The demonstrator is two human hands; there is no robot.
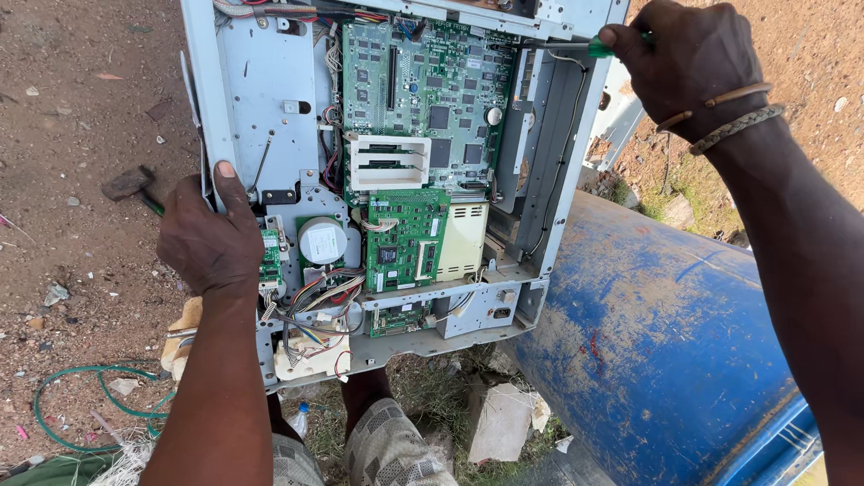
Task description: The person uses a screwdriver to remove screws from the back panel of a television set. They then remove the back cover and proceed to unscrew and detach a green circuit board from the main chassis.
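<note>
The right hand is closed around a green-handled screwdriver, thumb and fingers wrapped on the handle so that only a short piece of green shows at the fingertips; its thin dark shaft runs left towards the top right corner of the large green circuit board. Two bracelets, one tan and one braided grey, circle that wrist.

The left hand grips the left edge of the opened grey metal machine chassis, thumb laid flat on the bare panel and the other fingers curled behind the edge out of sight. Just right of the knuckles sits a small green board, then a round silver-grey motor cap.

Below the large board lies a white plastic slotted connector frame, and under that a smaller green circuit board beside a cream-coloured ventilated metal box. A bundle of multicoloured wires spills across the lower left of the chassis.

The chassis leans against a scuffed blue metal drum lying on its side at the right. On the dirt at the left lie a hammer with a dark head and a looped green cable. The person's knees in patterned shorts show at the bottom.
</note>
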